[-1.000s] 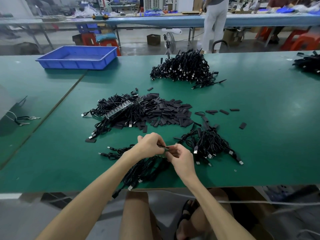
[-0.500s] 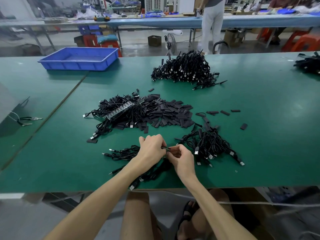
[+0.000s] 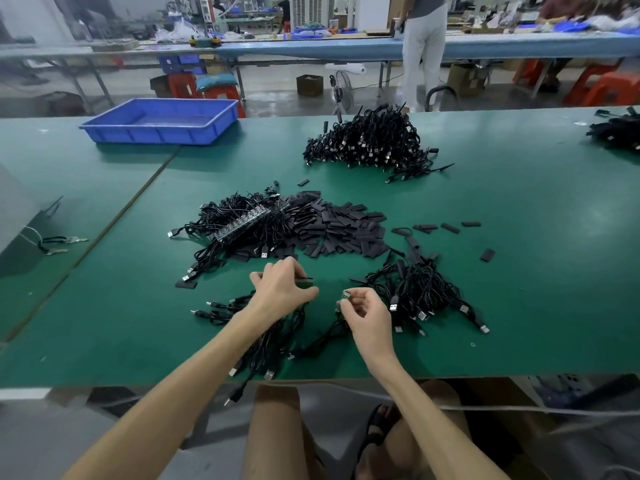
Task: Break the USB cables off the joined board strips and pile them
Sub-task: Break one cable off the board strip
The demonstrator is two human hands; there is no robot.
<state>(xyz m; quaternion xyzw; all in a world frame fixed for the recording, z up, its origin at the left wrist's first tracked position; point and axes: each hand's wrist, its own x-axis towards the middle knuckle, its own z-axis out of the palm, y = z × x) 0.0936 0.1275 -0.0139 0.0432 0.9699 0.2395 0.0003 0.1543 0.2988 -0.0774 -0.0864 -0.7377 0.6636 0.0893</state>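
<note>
My left hand (image 3: 282,289) grips the end of a board strip (image 3: 304,279) whose black USB cables (image 3: 273,341) trail back toward the table's near edge. A short gap to the right, my right hand (image 3: 367,315) pinches a small green board piece (image 3: 346,294) with one black cable hanging from it. Just right of that hand lies a small pile of separated cables (image 3: 422,292). Another joined strip with cables (image 3: 242,225) lies farther back on the left.
A heap of black sleeves (image 3: 339,228) sits mid-table, a large cable pile (image 3: 370,140) behind it. A blue tray (image 3: 162,121) stands at the back left. More cables (image 3: 616,129) lie far right. The green table (image 3: 536,254) ends just under my forearms.
My hands were together on the strip; now they have drawn apart, and my right hand holds a single board piece with its cable, off the strip.
</note>
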